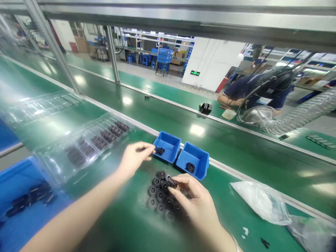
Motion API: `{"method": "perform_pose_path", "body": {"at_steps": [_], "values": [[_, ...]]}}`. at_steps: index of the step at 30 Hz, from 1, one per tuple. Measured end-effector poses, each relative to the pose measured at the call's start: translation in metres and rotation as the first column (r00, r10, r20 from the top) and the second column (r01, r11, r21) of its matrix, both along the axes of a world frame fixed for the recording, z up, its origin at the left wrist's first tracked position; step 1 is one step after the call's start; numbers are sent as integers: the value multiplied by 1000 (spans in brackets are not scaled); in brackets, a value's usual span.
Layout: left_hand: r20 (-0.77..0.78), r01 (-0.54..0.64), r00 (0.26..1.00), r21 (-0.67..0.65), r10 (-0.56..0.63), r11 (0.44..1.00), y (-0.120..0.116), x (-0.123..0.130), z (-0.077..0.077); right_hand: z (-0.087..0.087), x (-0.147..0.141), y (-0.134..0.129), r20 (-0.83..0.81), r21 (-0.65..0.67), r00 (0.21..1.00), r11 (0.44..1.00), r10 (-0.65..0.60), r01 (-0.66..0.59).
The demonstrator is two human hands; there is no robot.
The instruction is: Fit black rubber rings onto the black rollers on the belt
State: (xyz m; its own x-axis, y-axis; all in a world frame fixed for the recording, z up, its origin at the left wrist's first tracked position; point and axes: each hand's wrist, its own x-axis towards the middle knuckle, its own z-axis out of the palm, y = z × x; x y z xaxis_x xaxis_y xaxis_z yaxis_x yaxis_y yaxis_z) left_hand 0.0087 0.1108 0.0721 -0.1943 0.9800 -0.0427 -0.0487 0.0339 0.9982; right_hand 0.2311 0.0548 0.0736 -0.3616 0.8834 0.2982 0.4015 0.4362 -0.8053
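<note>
While the right hand point(195, 199) grips a black part point(172, 182), left hand point(133, 157) hold unclear, black rings point(190, 167) in two blue bins point(170, 141)

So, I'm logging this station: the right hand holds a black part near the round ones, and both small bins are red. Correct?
Not quite: the head view shows both small bins are blue. The right hand does hold a black part near the round ones.

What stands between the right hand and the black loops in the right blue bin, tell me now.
The near wall of the right blue bin stands between the right hand and the black loops. Nothing visible covers its open top. The fingers hold a black part.
</note>
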Motion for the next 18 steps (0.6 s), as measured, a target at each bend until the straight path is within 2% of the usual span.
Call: {"method": "perform_pose_path", "body": {"at_steps": [3,5,8,12,18], "values": [[-50,-37,998,-1,37,999,82,-8,15,-6,15,1,-15,-10,999,999,-30,30],[-94,-18,995,-35,14,999,133,-8,23,-14,24,2,-31,-2,999,999,-45,45],[-157,6,987,-97,-21,995,192,-4,29,-27,35,7,-57,17,996,997,-71,72],[-225,13,973,-153,-48,988,241,4,27,-37,44,15,-101,33,988,992,-121,125],[-305,31,948,-189,-89,982,280,14,20,-41,48,23,-143,-2,988,999,-54,54]]}}
